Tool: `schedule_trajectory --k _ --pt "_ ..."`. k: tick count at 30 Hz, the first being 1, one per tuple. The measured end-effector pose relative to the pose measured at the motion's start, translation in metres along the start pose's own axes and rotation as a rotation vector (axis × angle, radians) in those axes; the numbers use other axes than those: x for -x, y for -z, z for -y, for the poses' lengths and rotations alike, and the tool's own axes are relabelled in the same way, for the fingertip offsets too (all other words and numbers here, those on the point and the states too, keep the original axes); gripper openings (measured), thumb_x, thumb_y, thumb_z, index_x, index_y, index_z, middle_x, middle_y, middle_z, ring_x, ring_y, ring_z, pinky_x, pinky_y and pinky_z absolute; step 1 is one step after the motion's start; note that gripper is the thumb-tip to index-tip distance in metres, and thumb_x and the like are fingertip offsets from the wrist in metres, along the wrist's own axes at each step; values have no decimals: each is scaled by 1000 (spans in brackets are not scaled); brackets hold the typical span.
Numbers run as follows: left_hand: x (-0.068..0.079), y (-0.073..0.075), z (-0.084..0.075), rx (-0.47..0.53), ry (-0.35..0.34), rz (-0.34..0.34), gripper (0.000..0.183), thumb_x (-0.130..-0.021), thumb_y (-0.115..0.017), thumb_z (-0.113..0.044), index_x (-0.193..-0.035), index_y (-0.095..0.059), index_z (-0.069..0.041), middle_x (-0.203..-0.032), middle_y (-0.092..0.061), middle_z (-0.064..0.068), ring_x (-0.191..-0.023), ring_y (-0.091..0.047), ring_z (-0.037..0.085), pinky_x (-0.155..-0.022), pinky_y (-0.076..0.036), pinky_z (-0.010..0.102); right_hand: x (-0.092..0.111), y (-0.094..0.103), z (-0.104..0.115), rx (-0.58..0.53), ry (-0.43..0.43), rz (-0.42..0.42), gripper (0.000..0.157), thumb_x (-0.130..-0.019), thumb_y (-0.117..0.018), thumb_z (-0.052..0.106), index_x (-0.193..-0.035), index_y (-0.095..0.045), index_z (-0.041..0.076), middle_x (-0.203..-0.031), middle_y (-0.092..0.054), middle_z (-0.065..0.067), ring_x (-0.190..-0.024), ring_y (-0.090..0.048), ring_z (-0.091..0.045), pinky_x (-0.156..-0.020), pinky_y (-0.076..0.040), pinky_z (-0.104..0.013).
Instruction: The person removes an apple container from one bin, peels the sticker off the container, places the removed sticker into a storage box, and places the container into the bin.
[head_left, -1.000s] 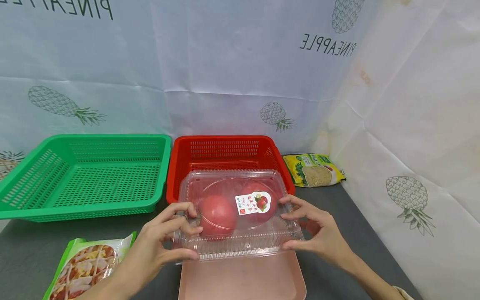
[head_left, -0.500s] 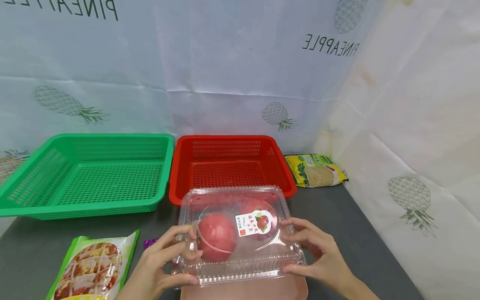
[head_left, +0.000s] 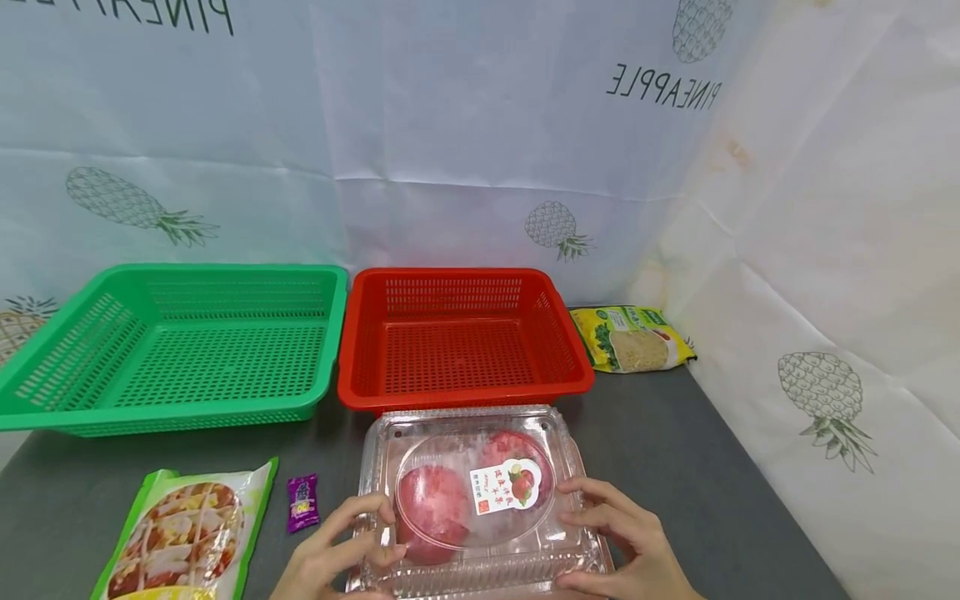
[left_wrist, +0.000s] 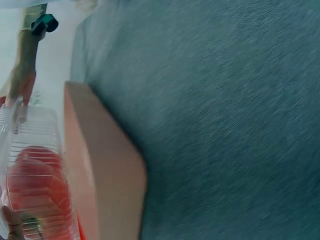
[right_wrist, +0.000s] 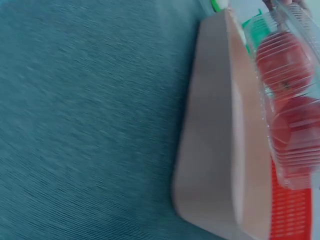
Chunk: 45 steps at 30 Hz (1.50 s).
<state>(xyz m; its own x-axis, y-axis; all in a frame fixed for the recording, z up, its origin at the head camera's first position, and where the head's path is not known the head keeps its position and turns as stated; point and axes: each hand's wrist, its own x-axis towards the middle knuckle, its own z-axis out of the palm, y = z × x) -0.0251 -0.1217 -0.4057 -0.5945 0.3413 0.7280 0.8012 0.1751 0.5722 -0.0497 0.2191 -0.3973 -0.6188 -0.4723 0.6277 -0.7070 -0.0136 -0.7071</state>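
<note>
A clear plastic clamshell box (head_left: 491, 537) holds two round red fruits (head_left: 432, 510) and bears a white label (head_left: 506, 486) with an apple picture. My left hand (head_left: 333, 554) grips its left edge, fingers on the lid's side. On the opposite edge, my right hand (head_left: 630, 542) grips it in the same way. Beneath the box is a pink tray (right_wrist: 207, 135), nearly covered in the head view. Both wrist views show the box at the tray's open top; in the left wrist view the tray's wall (left_wrist: 112, 170) stands on the dark tabletop.
Behind the box stands a red basket (head_left: 465, 396), with a green basket (head_left: 217, 408) to its left. A yellow packet (head_left: 637, 342) lies at the back right. Left of my hands are a small purple packet (head_left: 302, 502) and a green-and-white food bag (head_left: 187, 533).
Both hands have brought the clamshell box down and toward me, away from the red basket and over the pink tray. The purple packet has come into view.
</note>
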Motion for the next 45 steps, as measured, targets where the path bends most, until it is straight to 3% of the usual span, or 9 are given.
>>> schedule_trajectory --k 5,10,14,21,29,34,41,43,45 --pt "12 -7 -6 -85 156 7 34 -68 -84 -6 -89 -64 -24 -108 -51 -3 -97 -51 9 -77 -48 19 15 -9 -6 21 1 -28 66 -55 -82 -19 -115 -62 -3 -127 -51 -22 -106 -57 -21 -73 -55 -32" --pt "20 -13 -11 -191 259 -2 35 -69 -85 -12 -84 -63 -33 -107 -52 -12 -94 -52 4 -75 -51 22 18 -15 -14 -11 154 -28 48 -70 -82 -4 -113 -62 -9 -122 -52 -27 -107 -56 -27 -75 -54 -25" --pt "27 -18 -9 -195 254 -34 30 -71 -84 -12 -82 -63 -32 -105 -53 -11 -91 -51 4 -73 -50 20 16 -19 -18 32 277 -33 42 -80 -78 10 -111 -62 -12 -119 -54 -29 -108 -56 -30 -80 -50 -22" --pt "36 -26 -4 -172 220 -110 18 -76 -80 -19 -79 -65 -28 -100 -54 -7 -87 -51 6 -69 -44 15 14 -20 -19 138 349 -13 40 -88 -71 21 -109 -63 -13 -116 -56 -28 -108 -56 -30 -92 -45 -24" --pt "41 -21 3 -100 142 -85 43 -63 -79 11 -88 -67 -22 -103 -54 0 -92 -53 9 -76 -45 18 13 -22 -23 160 356 -29 40 -87 -72 23 -108 -65 -11 -110 -58 -25 -100 -58 -28 -86 -46 -25" --pt "44 -20 2 -99 204 -86 39 -65 -83 5 -87 -68 -24 -102 -55 -2 -90 -55 9 -75 -47 19 10 -25 -23 159 394 -22 41 -91 -68 24 -107 -64 -13 -110 -58 -26 -100 -58 -29 -84 -46 -27" --pt "42 -17 1 -67 269 -23 36 -70 -82 -1 -83 -62 -28 -104 -53 -5 -86 -54 6 -68 -46 15 14 -26 -21 121 290 6 38 -89 -70 20 -111 -64 -9 -114 -57 -24 -105 -57 -26 -83 -48 -22" --pt "40 -14 2 -50 302 18 34 -72 -81 -4 -82 -60 -28 -104 -52 -8 -87 -53 5 -65 -46 17 19 -23 -22 74 224 47 38 -86 -73 14 -114 -62 -9 -117 -54 -24 -107 -56 -26 -79 -51 -23" --pt "39 -11 3 -25 315 45 31 -73 -81 -5 -84 -62 -28 -104 -52 -8 -89 -53 6 -67 -46 19 24 -18 -19 25 88 110 41 -82 -75 7 -118 -60 -6 -123 -52 -20 -109 -54 -23 -76 -54 -24"
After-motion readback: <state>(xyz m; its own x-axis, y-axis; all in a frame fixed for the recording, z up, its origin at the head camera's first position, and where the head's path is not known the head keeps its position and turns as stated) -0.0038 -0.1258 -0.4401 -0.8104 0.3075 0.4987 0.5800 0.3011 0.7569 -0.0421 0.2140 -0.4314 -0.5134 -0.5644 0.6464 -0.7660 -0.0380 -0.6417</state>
